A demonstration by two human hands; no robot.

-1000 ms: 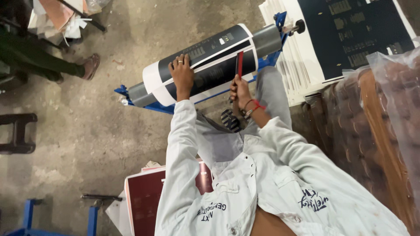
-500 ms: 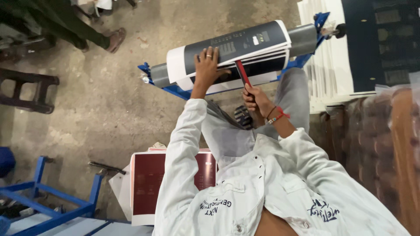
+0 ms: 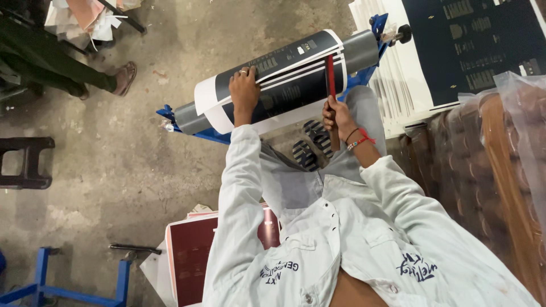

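A grey roller (image 3: 364, 50) lies on a blue stand (image 3: 209, 135) in front of me, wrapped in a dark printed sheet (image 3: 290, 79) with white edges. My left hand (image 3: 244, 88) presses flat on the sheet near its left end. My right hand (image 3: 336, 116) grips a thin red tool (image 3: 330, 77) and holds it upright against the sheet near the roller's right end. A red thread band and a dark band circle my right wrist.
Stacked dark printed sheets (image 3: 472, 40) lie at upper right. Plastic-wrapped brown bundles (image 3: 500, 170) stand at right. Maroon sheets (image 3: 190, 256) lie at my left. Another person's leg and sandalled foot (image 3: 122, 77) are at upper left; black stool (image 3: 25, 162), blue frame (image 3: 40, 278).
The view has swung, placing the roller more to the right. My left hand has moved left along the sheet. The red tool is now upright against the roller instead of slanted.
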